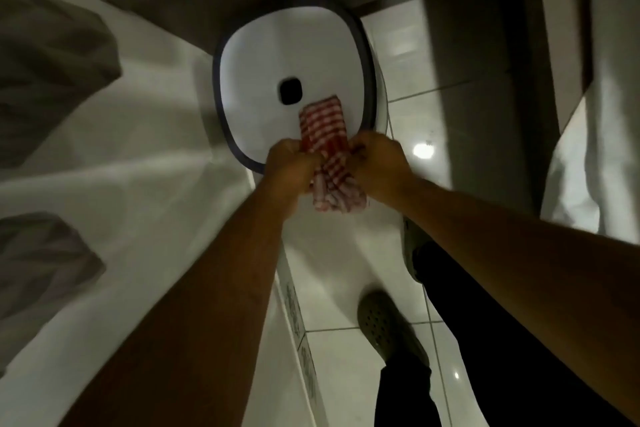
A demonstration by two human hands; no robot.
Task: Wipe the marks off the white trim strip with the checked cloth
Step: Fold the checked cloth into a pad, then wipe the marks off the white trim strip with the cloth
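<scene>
Head view: both hands, left (pixel 289 168) and right (pixel 377 166), fingers bunching checked cloth (pixel 327 152) over white stool (pixel 263 80); wiping not started, trim strip unidentifiable.

Setting: home interior, likely a bedroom. Evidence: glossy white floor tiles (pixel 408 104), white bedding (pixel 145 184) with grey pillows (pixel 52 69), white stool (pixel 294 55) with dark rim, pale curtain (pixel 595 149) at right.
</scene>
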